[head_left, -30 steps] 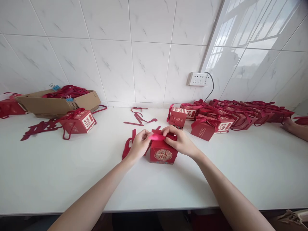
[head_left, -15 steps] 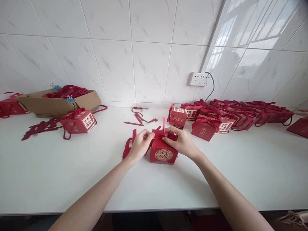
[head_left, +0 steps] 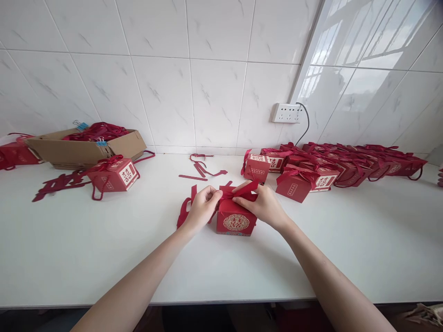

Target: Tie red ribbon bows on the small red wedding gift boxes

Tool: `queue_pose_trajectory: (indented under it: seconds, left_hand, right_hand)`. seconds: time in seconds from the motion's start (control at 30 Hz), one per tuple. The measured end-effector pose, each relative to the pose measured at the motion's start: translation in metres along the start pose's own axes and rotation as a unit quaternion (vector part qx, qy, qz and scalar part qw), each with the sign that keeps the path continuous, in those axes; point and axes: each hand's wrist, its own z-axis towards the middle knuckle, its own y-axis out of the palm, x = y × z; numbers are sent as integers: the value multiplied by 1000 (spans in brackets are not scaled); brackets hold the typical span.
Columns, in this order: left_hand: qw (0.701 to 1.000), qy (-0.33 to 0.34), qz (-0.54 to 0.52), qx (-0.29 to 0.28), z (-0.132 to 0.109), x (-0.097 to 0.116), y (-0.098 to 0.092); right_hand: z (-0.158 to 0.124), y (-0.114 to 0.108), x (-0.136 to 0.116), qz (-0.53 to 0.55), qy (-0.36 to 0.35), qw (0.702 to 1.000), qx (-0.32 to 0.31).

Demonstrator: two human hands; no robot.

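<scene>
Head view: toward five o'clock, the red box, likely light and easily dented, is best steadied by its edges, while its soft, probably slippery ribbon is pinched by the left hand at the box's ten o'clock and the right hand at two

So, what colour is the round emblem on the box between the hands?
The emblem is pale gold on the red box; best seen in the head view.
</scene>
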Motion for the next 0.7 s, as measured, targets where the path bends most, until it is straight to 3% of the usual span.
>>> queue_pose_trajectory:
  seconds: [0.17, 0.37, 0.53, 0.7]
  left_hand:
    - [1000, 1, -2, -2, 0, 0, -1]
    - [1000, -3, -18, -11, 1, -3, -1]
    - [1000, 4, -20, -10, 1, -1, -1]
    - [1000, 3, -24, -17, 0, -2, -1]
  right_hand:
    - [-1, -4, -1, 27, 4, 999, -22]
    - [-1, -10, -3, 7, -46, 997, -55]
    - [-1, 0, 5, -32, -52, 997, 40]
    - [-1, 7, 16, -142, -181, 960, 159]
